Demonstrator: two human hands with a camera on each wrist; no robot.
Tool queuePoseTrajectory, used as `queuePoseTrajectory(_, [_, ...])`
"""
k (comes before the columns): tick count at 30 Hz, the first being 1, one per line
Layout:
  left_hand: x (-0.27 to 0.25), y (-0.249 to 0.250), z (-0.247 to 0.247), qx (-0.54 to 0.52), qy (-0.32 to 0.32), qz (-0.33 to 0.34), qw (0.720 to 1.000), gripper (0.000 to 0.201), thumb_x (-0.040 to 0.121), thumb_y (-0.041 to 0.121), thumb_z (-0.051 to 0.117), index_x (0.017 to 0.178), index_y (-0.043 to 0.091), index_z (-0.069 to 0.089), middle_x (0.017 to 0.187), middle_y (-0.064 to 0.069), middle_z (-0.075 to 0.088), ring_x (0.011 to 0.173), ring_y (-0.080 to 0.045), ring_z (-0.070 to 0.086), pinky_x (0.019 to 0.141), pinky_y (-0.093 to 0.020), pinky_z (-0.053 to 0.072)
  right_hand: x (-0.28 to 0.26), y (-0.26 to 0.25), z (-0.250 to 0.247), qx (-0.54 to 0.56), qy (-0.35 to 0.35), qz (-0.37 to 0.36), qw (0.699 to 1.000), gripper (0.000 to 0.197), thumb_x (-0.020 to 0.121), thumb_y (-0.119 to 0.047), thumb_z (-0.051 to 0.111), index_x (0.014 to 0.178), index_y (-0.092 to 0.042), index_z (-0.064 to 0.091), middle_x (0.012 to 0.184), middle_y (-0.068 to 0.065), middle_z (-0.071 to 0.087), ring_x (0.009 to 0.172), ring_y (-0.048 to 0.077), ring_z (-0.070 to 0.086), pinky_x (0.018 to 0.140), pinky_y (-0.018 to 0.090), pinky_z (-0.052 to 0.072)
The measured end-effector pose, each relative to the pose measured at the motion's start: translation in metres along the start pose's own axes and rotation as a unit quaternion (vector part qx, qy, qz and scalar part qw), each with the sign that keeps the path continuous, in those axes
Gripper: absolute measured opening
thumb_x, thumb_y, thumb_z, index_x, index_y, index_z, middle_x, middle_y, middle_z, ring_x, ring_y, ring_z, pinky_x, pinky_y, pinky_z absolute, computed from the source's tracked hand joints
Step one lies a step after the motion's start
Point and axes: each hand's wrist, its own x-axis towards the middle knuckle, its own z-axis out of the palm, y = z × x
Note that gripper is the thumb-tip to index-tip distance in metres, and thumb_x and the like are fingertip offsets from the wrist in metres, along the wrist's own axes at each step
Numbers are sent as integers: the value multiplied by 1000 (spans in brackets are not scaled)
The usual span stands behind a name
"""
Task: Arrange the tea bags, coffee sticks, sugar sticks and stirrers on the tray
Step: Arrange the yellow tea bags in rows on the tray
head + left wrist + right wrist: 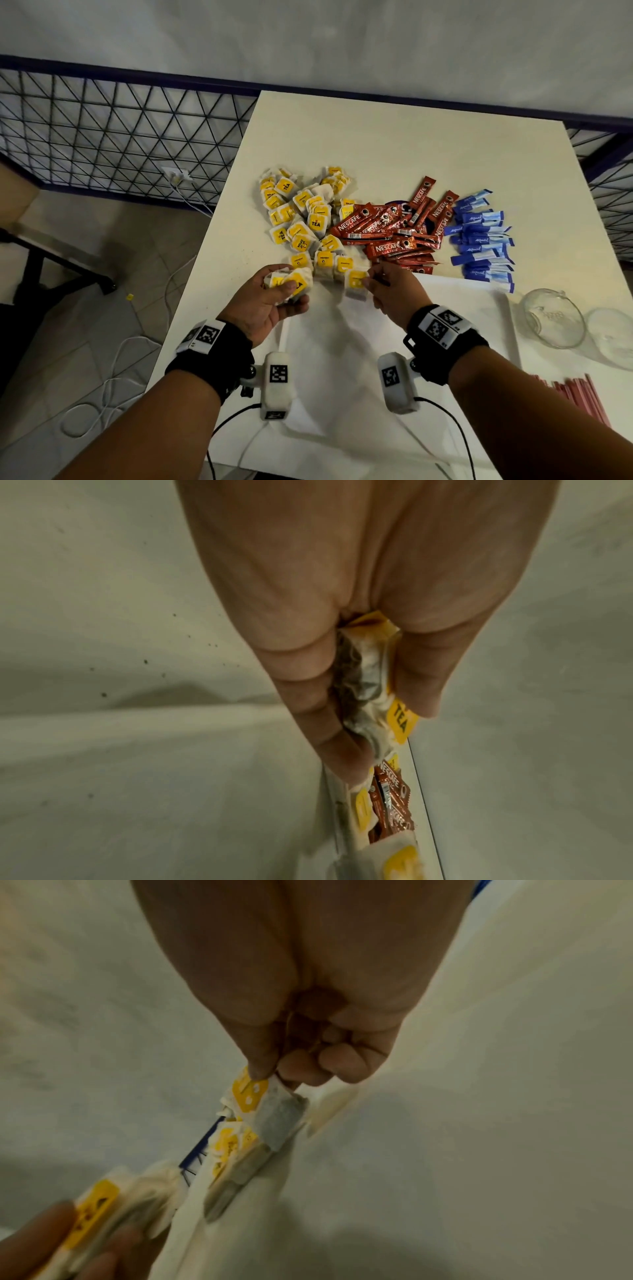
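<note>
Left hand (270,301): palm up, fingers curled round a small stack of tea bags (289,282); right hand (390,287): thumb and forefinger pinching a single tea bag (356,282) at the near edge of the tea-bag pile (305,219). Step in hand, by appearance: gathering tea bags; white tray (479,308) just nearside, nothing yet on it. Next move likely needs the pinched bag squared onto the held stack.
</note>
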Motion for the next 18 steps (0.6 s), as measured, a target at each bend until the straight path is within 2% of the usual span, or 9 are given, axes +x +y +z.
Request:
queuePoseTrajectory(3, [0,-2,-4,4,2,-4,1000,23,92,-8,49,104,10,56,96,-20,64,74,-35,64,68,-42,60,3,4,9,8,1,35,999,6,92,-22,60,92,-17,56,62,-1,59,48,11,51,48,22,39])
queuePoseTrajectory(6, [-1,-4,-7,11,0,-6,1000,22,91,-8,50,104,9,55,97,-20,64,75,-36,64,68,-42,61,9,2,16,22,9,46,999,8,91,-23,61,87,-24,55,60,-2,59,48,11,51,46,23,38])
queuePoseTrajectory(12, [-2,-3,-14,17,0,-14,1000,24,90,-8,52,107,9,55,97,-20,64,76,-37,64,68,-43,60,18,-3,23,1,32,50,998,12,88,-27,64,80,-28,56,72,0,66,59,15,56,60,28,45])
queuePoseTrajectory(15, [-3,-3,-16,17,2,-17,1000,24,89,-8,53,106,9,54,96,-20,64,76,-37,62,69,-44,60,14,-5,24,-41,63,39,996,8,88,-28,65,85,-26,59,82,-6,64,76,15,57,67,23,39])
queuePoseTrajectory(18, [-3,-2,-17,18,1,-20,1000,25,89,-8,53,108,8,54,97,-21,63,75,-36,63,68,-43,60,11,-8,23,-59,83,54,993,8,88,-30,65,92,-23,63,87,-5,62,81,16,54,70,23,36])
